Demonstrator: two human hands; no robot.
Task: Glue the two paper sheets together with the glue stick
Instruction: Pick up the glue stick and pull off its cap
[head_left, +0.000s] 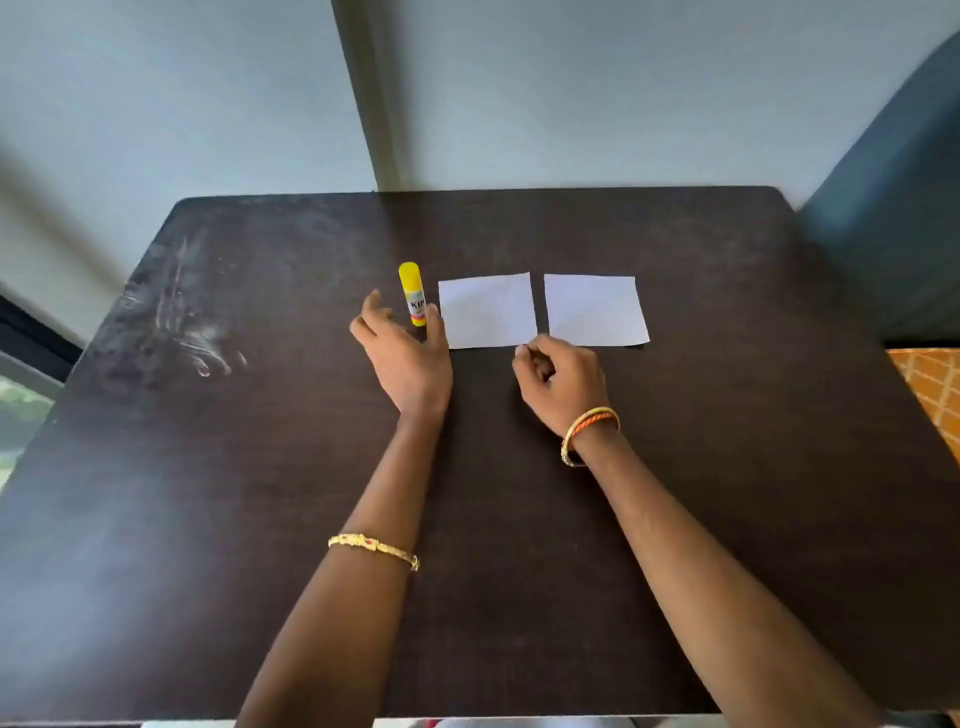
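pale grey walls are seen behind a dark wooden table (208, 519), whose top is marked with whitish scuffs toward its far left. a blue upholstered edge is visible at the right, with an orange patterned fabric (935, 384) below it.

near the middle of the table, a yellow glue stick (412, 294) is laid flat, capped, with its cap end pointed away from the person. just to its right, two white paper sheets are placed side by side, apart from each other by a narrow gap: the left sheet (487, 310) and the right sheet (596, 309). both are spread flat on the wood.

the left hand (404, 358) is held open just beside the glue stick, fingers spread on either side of its near end; nothing is gripped, and contact with the stick cannot be told. a gold bracelet (374, 550) is worn on the left forearm.

the right hand (561, 384) is curled loosely at the near edge of the sheets, by the gap between them, with thumb and forefinger brought together at the near right corner of the left sheet; whether the paper is actually pinched cannot be told. an orange and gold bangle (589, 434) is worn at the right wrist.
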